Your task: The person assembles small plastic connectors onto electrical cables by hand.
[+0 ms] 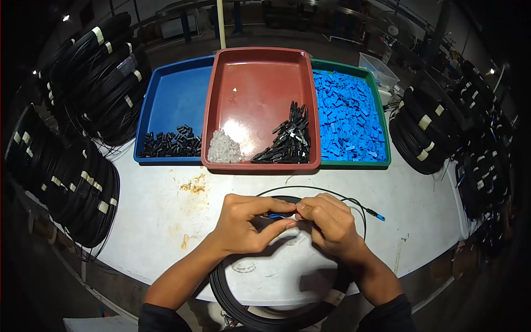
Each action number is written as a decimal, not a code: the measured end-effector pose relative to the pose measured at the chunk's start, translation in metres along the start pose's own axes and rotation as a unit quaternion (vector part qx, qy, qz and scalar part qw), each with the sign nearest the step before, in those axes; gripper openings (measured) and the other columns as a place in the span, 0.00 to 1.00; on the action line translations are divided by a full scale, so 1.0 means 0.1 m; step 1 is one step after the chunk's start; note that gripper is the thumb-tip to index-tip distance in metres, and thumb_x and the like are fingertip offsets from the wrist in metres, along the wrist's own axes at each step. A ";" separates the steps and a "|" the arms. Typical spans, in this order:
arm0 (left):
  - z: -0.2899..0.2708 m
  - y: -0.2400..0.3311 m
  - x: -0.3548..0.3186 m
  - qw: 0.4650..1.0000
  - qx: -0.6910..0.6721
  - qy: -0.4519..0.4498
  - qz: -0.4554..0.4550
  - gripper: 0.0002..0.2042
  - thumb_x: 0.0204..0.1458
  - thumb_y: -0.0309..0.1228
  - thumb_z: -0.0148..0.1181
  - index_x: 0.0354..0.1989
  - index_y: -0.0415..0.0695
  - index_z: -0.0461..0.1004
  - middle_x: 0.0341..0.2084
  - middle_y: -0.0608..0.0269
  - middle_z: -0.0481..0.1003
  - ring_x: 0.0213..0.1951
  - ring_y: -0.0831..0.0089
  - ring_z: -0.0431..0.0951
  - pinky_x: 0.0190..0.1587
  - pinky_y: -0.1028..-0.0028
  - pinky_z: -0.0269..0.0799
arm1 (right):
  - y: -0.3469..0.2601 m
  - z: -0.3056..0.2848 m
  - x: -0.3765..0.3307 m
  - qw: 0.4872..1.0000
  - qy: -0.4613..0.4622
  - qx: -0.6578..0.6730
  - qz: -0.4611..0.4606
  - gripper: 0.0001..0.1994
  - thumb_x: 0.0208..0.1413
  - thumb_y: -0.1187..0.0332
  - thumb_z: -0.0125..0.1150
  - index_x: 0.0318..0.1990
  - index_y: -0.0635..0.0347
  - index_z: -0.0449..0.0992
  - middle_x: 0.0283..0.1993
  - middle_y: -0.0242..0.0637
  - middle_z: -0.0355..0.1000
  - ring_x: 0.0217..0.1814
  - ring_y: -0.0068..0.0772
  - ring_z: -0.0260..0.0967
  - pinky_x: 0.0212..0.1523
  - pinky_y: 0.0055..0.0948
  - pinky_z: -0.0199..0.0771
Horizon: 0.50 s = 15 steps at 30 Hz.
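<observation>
From the head camera I see my left hand (pixel 243 224) and my right hand (pixel 327 221) meeting over the white worktable (pixel 149 221); both pinch the same small blue plastic connector piece (pixel 276 215), the left between thumb and forefinger, the right closing its fingertips on the other end; the piece sits at the centre of the table, just in front of me, above a coil of thin black cable (pixel 276 315) whose glossy loop runs under my wrists and hangs over the near edge. A thinner black lead arcs away from my hands to the right and ends in a small blue-tipped plug (pixel 376 214) lying loose on the tabletop.

Beyond my hands three shallow moulded plastic trays stand side by side, touching; the blue rectangular tray (pixel 171 94) holds a row of small black blocky parts (pixel 170 145) along its near wall; the red rectangular tray (pixel 249 77) holds a heap of clear, pebbly plastic bits (pixel 224 149) and a pile of slim black clips (pixel 287 139); the green-rimmed tray (pixel 381 122) is crowded with bright blue rectangular housings (pixel 348 119).

The table's surface is matt white, scuffed, with orange-brown stains (pixel 193 187) near the trays. Bundles of black cable coils bound with pale tape (pixel 83 188) are stacked on the left; similar coils (pixel 423 133) crowd the right. The room behind is dim, a workshop floor with a fan (pixel 395 27) at the far right.
</observation>
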<state>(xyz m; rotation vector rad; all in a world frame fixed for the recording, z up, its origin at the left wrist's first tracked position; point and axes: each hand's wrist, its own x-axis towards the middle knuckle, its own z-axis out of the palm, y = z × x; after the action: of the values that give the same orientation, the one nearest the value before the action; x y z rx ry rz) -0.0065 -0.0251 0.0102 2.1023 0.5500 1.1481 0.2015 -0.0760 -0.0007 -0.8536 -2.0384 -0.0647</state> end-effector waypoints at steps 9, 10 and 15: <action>0.01 -0.14 0.00 0.959 0.169 -0.022 0.228 0.16 0.43 0.20 0.70 0.43 0.39 0.84 0.35 0.56 0.85 0.30 0.67 0.86 0.30 0.72 0.84 | -0.05 -0.06 -0.01 0.982 -0.023 0.098 0.160 0.08 0.45 0.88 0.58 0.33 0.70 0.73 0.32 0.47 0.76 0.32 0.42 0.78 0.33 0.36 0.77; 0.02 -0.20 -0.01 0.940 0.195 -0.033 0.279 0.20 0.40 0.19 0.68 0.47 0.39 0.82 0.39 0.56 0.84 0.31 0.65 0.86 0.30 0.71 0.84 | -0.07 -0.07 -0.02 0.932 -0.052 0.198 0.300 0.05 0.49 0.87 0.58 0.33 0.72 0.72 0.30 0.48 0.77 0.32 0.43 0.79 0.33 0.35 0.77; -0.02 -0.19 -0.02 0.966 0.151 -0.036 0.205 0.12 0.43 0.19 0.70 0.39 0.37 0.84 0.29 0.54 0.85 0.26 0.71 0.85 0.26 0.75 0.81 | -0.02 -0.01 0.00 0.931 -0.087 0.203 0.290 0.05 0.51 0.85 0.61 0.33 0.71 0.71 0.31 0.47 0.77 0.33 0.41 0.80 0.34 0.35 0.78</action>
<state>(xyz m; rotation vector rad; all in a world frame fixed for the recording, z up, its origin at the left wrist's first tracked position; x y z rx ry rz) -0.0101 -0.0125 -0.0039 2.5971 0.2698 1.2656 0.2010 -0.0781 0.0004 -1.1792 -1.7808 0.7569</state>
